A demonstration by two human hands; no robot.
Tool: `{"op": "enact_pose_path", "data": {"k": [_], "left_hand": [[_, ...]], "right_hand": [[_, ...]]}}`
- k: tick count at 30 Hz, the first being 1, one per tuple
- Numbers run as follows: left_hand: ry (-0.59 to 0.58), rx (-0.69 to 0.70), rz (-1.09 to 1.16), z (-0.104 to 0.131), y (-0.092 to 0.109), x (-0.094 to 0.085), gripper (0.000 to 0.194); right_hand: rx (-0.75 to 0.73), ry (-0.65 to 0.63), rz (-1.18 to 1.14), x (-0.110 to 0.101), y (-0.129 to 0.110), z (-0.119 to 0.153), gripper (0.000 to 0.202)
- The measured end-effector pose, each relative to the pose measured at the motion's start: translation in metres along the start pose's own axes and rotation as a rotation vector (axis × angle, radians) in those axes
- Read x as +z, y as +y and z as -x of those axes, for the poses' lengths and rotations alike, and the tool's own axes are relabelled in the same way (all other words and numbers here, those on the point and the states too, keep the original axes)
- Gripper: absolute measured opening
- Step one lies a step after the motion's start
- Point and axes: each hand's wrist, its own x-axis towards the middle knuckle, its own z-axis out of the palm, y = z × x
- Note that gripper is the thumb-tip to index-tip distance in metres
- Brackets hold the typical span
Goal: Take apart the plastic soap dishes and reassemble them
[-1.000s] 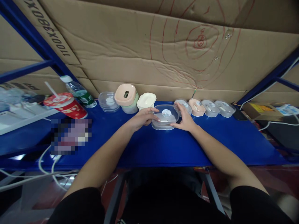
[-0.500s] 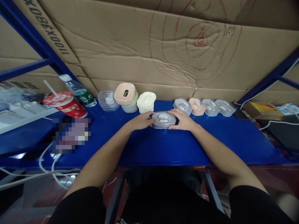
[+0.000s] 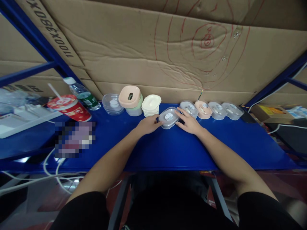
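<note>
Between both hands is a grey, see-through plastic food container with a round pale sticker on its lid, set at a slant on the blue table. My left hand grips its left side, thumb toward the near edge. On the opposite side, my right hand holds the right edge with fingers spread along it. Just behind my right hand a similar grey container begins a row with a peach one and two more grey ones. A stack of cream lids stands behind my left hand.
Left of the cream stack are peach and green pieces and clear stacked tubs. A red paper cup with straw and a water bottle stand farther left. Cardboard walls the back; a carton is at right.
The grey container has turned, its right end swinging away from me. My left hand has shifted slightly right, and my right hand's fingers have moved along the edge.
</note>
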Motion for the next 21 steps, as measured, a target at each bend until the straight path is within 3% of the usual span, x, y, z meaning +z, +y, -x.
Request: {"op": "enact_pose_path", "data": {"k": [6,11,21], "left_hand": [[-0.008,0.035,0.001,-0.0018,0.0010,0.0029,0.054],[0.014,-0.011,0.035,-0.0001,0.0043,0.0055,0.061],[0.121,0.002,-0.060,-0.0001,0.0071,0.0105,0.055]], "right_hand": [[0.013,0.031,-0.046,0.0002,-0.0013,-0.0012,0.058],[0.074,0.025,-0.024,0.0011,0.0011,-0.0013,0.062],[0.119,0.006,-0.104,0.0069,0.0080,0.0000,0.081]]}}
